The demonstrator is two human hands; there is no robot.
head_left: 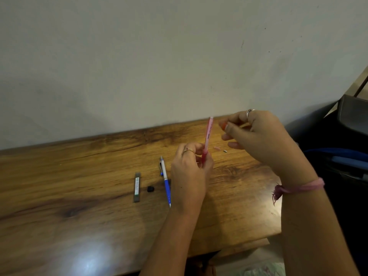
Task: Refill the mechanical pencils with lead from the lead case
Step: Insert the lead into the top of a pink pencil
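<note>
My left hand (190, 172) grips the lower end of a pink mechanical pencil (208, 136) and holds it upright, its top end open. My right hand (256, 136) hovers just right of the pencil's top, thumb and forefinger pinched together; any lead between them is too thin to see. A blue and white mechanical pencil (165, 181) lies on the wooden table (79, 176) left of my left hand. Further left lies the grey lead case (137, 187), with its small black cap (150, 189) beside it.
Two tiny parts, a pink cap (217, 148) and a small white eraser (225, 151), lie on the table behind my hands. A grey wall rises along the table's far edge. A dark bag (338, 156) sits off the table's right end.
</note>
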